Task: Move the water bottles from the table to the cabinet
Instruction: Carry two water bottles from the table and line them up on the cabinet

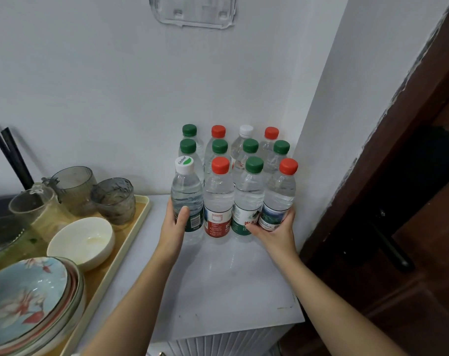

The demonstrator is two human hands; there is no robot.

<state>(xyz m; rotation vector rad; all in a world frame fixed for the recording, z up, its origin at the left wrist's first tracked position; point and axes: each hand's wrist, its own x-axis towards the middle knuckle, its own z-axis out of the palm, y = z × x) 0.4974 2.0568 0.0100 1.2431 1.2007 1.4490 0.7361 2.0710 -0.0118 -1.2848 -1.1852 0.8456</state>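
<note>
Wall [89,73] surface, painted white, fills the upper half of the frame. A dark brown door [411,201] runs down the right edge. Below centre lies a white desk [218,291]; whether this is the cabinet top cannot be told.

At lower left, a beige tray [130,242] carries stacked floral plates [25,299], a white bowl [82,242] and grey glasses [114,199].

The water bottles [233,176] stand upright at frame centre, twelve in three rows of four, packed against the wall corner and touching one another.

The left hand [175,223] grips the white-capped bottle [187,191] at the left end of the front row, thumb across the label, fingers curled behind. The right hand [277,231] wraps the red-capped end bottle [280,191] at the right end of that row, its thumb lying on the neighbouring green-labelled bottle.

Handling:
- All visible bottles appear full, so each is likely moderately heavy.
- Thin clear plastic walls will probably flex under a hard squeeze.
- The label band at mid-body offers the firmest, least slippery hold.
- Sealed caps make spillage unlikely; a toppled bottle could knock down its neighbours.
</note>
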